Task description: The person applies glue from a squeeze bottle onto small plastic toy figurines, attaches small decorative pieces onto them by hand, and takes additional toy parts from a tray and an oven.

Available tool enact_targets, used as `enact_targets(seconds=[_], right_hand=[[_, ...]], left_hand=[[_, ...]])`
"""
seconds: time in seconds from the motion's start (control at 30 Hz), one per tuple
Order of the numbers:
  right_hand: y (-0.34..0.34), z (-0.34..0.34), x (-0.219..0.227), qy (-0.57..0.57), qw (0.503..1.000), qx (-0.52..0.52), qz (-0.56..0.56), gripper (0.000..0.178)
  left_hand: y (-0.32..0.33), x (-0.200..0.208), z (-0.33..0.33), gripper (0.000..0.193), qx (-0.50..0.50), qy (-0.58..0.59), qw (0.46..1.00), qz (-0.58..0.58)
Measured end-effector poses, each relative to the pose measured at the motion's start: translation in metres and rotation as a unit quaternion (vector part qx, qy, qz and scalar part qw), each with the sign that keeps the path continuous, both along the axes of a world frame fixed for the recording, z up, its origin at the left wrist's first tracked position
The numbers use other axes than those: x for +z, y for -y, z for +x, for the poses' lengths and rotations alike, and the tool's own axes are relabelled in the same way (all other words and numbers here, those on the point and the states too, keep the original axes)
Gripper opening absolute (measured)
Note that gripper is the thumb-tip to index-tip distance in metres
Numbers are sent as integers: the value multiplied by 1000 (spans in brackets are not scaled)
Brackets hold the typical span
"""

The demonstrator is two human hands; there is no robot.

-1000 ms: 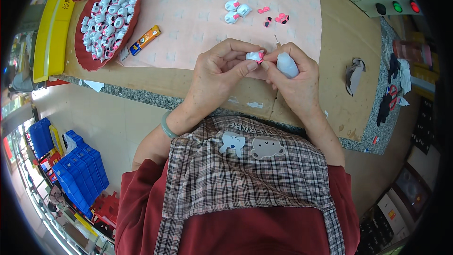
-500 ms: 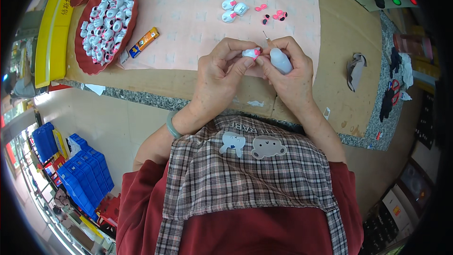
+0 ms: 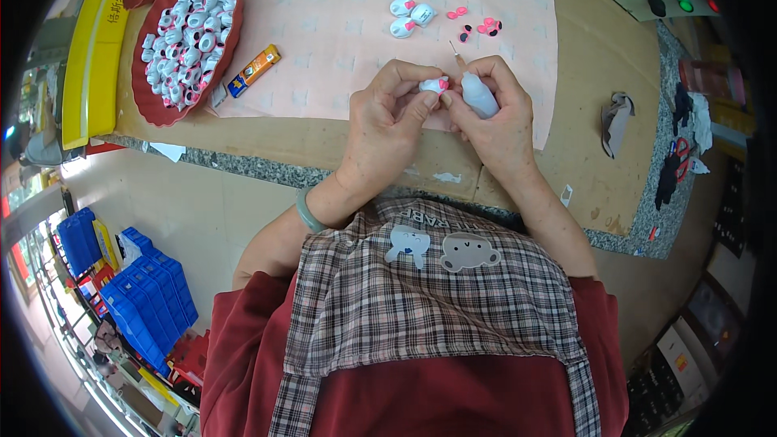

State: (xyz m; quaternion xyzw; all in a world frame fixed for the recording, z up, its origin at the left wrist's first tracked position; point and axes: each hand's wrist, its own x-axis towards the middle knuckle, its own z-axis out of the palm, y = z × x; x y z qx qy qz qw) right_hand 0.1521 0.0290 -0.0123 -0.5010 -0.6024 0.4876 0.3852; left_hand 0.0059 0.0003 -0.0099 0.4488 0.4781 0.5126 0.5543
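Observation:
My left hand point(image 3: 384, 113) pinches a small white rounded plastic piece point(image 3: 432, 84) with a pink part on its right side. In my right hand point(image 3: 503, 131) is a white squeeze bottle point(image 3: 479, 99), its thin needle tip point(image 3: 455, 51) pointing away from me. The right thumb and fingertips also meet the pink side of the white piece. Beyond the hands lie several matching white pieces point(image 3: 422, 14), small pink pieces point(image 3: 457, 13) and pink-and-black pieces point(image 3: 489, 27) on a pale pink sheet point(image 3: 324, 32).
On the left, a red scalloped tray point(image 3: 139, 73) holds a heap of white, pink and black pieces. An orange and blue small box point(image 3: 254, 70) lies beside it. A crumpled grey scrap point(image 3: 617, 124) rests on cardboard at right, near red-handled scissors point(image 3: 682, 154). Blue crates point(image 3: 150, 299) stand below the table's left side.
The whole view has shifted slightly, so the table things appear a little further right. Both hands keep their grips, and the bottle's tilt differs slightly.

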Motion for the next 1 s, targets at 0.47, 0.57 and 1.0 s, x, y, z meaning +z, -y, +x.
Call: enact_targets(seconds=[0.47, 0.57, 1.0], right_hand=[[2, 9, 22, -118, 991, 52, -34, 23], [-2, 16, 34, -140, 975, 100, -141, 22], [4, 19, 28, -250, 947, 118, -165, 26]], left_hand=[[2, 1, -12, 24, -84, 293, 950, -67], [2, 3, -13, 24, -116, 382, 911, -103], [5, 6, -9, 21, -125, 368, 919, -70]])
